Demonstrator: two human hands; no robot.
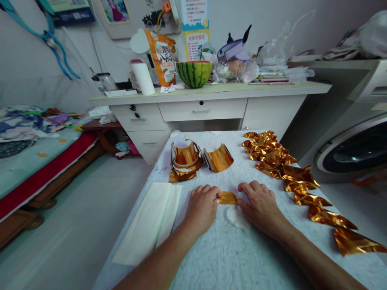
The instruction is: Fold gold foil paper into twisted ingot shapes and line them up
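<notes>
We flatten a gold strip [227,197] on the surface [223,251], before the curled foil stack [185,156] | left hand [202,207] pinches one end; right hand [261,204] touches the other, grip unclear to us | uneven pressure, we judge, could skew or crease it

Folded pieces [329,217]: glossy gold foil | sheets [148,221]: matt white, paper-like

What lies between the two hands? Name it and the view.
A small piece of gold foil lies between the left hand and the right hand, fingers at both its ends; the head view shows it.
</notes>
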